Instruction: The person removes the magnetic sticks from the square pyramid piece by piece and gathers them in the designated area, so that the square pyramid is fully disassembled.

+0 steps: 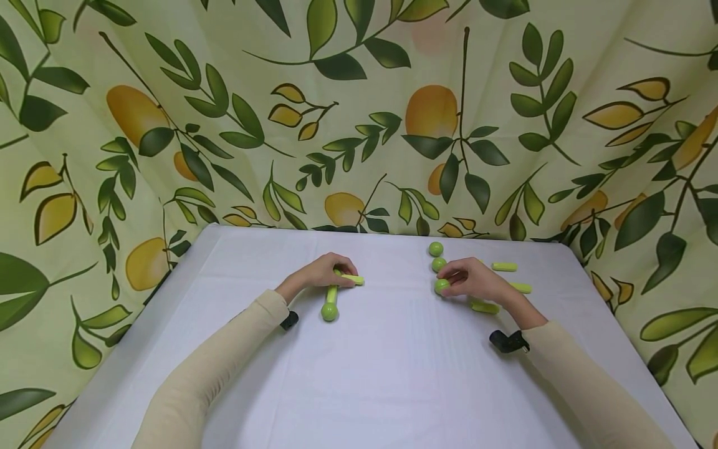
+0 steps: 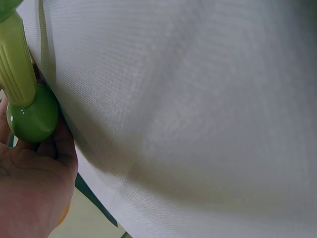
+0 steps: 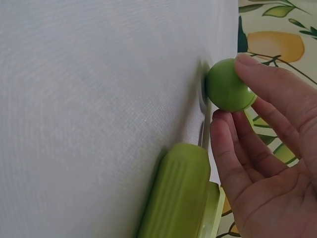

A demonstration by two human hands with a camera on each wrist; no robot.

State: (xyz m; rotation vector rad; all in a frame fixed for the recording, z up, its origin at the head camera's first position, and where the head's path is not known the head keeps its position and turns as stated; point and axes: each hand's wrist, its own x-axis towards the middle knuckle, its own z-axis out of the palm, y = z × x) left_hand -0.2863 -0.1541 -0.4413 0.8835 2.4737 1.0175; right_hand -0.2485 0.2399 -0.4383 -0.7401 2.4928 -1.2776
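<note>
My left hand [image 1: 325, 271] grips a joined piece of green balls and rods at its far corner ball [image 2: 33, 115]. From that corner one ribbed yellow-green rod [image 1: 332, 294] runs toward me to a glossy green ball [image 1: 329, 311], and a second rod [image 1: 354, 280] points right. On the right side of the table, my right hand [image 1: 473, 279] pinches a loose green ball [image 3: 229, 85] between thumb and fingertips, close at the cloth. A ribbed rod [image 3: 178, 191] lies just beside that hand.
Two more green balls, a nearer one [image 1: 439, 265] and a farther one [image 1: 435, 249], sit beyond my right hand. Loose rods lie around it: one behind [image 1: 504, 266], one by the wrist [image 1: 521, 287], one in front [image 1: 485, 307]. A white cloth [image 1: 381, 374] covers the table; a leaf-print curtain [image 1: 370, 93] hangs behind.
</note>
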